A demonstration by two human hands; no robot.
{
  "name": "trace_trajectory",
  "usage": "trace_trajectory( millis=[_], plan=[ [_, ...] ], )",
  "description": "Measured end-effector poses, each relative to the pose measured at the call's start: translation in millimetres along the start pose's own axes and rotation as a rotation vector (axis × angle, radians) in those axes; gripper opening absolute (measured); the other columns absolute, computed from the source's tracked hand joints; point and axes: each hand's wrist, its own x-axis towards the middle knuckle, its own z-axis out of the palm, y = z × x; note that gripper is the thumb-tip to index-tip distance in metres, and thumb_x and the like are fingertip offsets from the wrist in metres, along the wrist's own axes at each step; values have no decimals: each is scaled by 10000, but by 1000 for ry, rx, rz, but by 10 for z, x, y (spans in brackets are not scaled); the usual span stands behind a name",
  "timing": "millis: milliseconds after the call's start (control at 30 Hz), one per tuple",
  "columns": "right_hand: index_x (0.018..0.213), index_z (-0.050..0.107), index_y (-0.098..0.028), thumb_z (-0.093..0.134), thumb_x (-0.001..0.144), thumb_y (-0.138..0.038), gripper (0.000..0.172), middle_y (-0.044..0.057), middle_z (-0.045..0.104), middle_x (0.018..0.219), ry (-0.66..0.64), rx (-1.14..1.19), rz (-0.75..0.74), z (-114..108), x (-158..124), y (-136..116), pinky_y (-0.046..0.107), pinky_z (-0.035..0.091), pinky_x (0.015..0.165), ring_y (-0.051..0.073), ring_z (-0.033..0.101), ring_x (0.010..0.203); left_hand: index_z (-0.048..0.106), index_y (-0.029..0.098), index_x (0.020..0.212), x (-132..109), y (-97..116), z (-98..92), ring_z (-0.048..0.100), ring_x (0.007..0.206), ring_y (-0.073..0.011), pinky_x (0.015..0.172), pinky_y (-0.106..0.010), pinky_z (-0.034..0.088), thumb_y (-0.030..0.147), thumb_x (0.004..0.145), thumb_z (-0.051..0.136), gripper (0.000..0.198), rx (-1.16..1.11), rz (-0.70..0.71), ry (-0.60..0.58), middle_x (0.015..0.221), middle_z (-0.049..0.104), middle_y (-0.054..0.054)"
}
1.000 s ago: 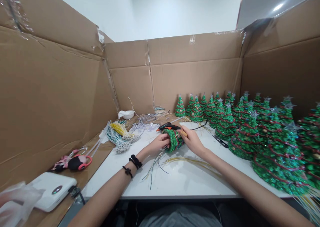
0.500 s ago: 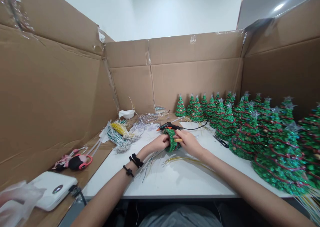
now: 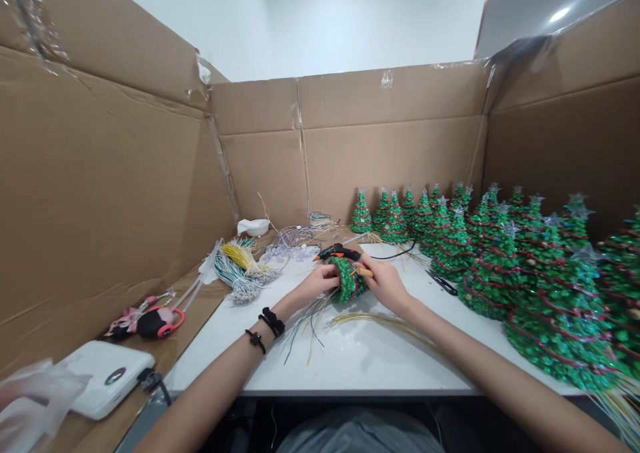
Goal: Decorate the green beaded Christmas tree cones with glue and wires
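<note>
A small green Christmas tree (image 3: 344,288) with red trim lies on its side over the white table, its base turned toward my left hand. My left hand (image 3: 321,282) is closed on the base rim, with thin wires (image 3: 309,320) trailing below it. My right hand (image 3: 386,284) is closed around a tool with a short wooden handle (image 3: 365,272), its thin tip pointing at the tree; the tip is too small to make out fully. Just behind the tree lies a black and orange glue gun (image 3: 338,252). Loose yellow wires (image 3: 380,318) lie nearer to me.
Several finished trees (image 3: 493,266) crowd the right side, with black snips (image 3: 442,282) beside them. Bundles of wired lights (image 3: 241,266) lie at left, near a white bowl (image 3: 253,227). A white power bank (image 3: 107,376) sits front left. Cardboard walls (image 3: 390,153) surround the table.
The right hand and the wooden-handled tool have shifted slightly right. The tree has turned a little, showing more red trim, and the wires under the left hand have spread.
</note>
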Motion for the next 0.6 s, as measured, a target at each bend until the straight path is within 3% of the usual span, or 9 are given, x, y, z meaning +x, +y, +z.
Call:
trace_trajectory(
  millis=[133, 333, 600],
  plan=[
    [758, 458, -216, 329, 914, -294, 217, 13, 586, 677, -5, -22, -42, -45, -4, -15, 228, 281, 540, 168, 521, 583, 653, 108, 968, -16, 16, 105, 329, 471, -53, 466, -193, 234, 402, 730, 628, 379, -39, -32, 30, 608, 543, 24],
    [801, 477, -210, 337, 919, -314, 210, 19, 602, 697, -39, -52, -69, -67, 1, -2, 228, 286, 540, 171, 539, 604, 657, 108, 886, -28, 86, 156, 321, 484, -56, 470, -201, 224, 408, 676, 677, 367, -60, -51, 54, 581, 507, 37],
    [737, 460, -203, 389, 868, -265, 161, -12, 543, 618, -89, -10, -85, -65, 3, 33, 217, 256, 520, 137, 475, 544, 644, 108, 858, 36, -41, 96, 381, 504, -62, 481, -195, 264, 285, 617, 704, 306, -79, -48, 17, 605, 517, 34]
  ],
)
